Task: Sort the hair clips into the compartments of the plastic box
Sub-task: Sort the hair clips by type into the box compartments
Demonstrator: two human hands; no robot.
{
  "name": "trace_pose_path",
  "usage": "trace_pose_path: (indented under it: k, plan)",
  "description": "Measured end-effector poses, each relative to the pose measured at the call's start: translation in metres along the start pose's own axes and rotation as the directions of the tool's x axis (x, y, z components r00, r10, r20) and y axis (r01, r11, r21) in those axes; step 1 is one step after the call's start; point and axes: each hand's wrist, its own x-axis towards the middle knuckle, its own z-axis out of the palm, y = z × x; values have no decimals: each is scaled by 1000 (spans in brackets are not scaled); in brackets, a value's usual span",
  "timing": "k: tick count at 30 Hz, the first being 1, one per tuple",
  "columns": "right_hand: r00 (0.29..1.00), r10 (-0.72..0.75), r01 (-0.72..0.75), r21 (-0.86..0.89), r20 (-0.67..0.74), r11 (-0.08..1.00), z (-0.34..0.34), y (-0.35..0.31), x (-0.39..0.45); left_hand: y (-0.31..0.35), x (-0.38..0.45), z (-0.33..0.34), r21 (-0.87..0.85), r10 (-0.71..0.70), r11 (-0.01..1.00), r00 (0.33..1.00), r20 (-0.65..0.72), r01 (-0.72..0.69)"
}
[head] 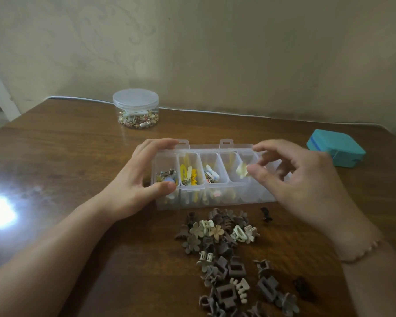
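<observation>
A clear plastic box (215, 203) with a row of compartments stands in the middle of the table. My left hand (137, 179) grips its left end, thumb on the front wall and fingers over the back edge. The three left compartments hold metal, yellow and white clips. My right hand (293, 179) hovers over the box's right part with its fingers spread and loosely bent. A pale cream clip (241, 170) sits over the fourth compartment, just left of my thumb tip, with no finger on its other side. A pile of brown, grey and cream hair clips (224, 252) lies in front of the box.
A round clear jar (135, 108) of small trinkets stands at the back left. A teal case (336, 151) lies at the right, behind my right hand. A lone dark clip (266, 213) lies by the box's front right corner. A wall runs close behind the table.
</observation>
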Motion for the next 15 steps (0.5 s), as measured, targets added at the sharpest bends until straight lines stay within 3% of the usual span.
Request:
trace_pose_path:
  k: [3,5,7,10,13,15]
  plan:
    - [1000,-7,7,43,-2,999,-13,5,-6,0,0,0,-8,-3,1000,1000,-4,3]
    - [993,39,-44,42,114,998,-21,7,-10,0,0,0,-5,-1,1000,1000,-5,1]
    - [926,171,-115,-178,336,977,-22,9,-12,0,0,0,-4,-4,1000,1000,-3,4]
    - [828,257,13,-475,498,880,-7,8,-11,-1,0,0,-2,-7,1000,1000,1,7]
    - [793,241,44,-448,560,893,-1,13,-11,-1,0,0,-2,-4,1000,1000,3,4]
    - [817,174,19,-326,550,945,-9,13,-12,-1,0,0,-2,3,1000,1000,-2,-3]
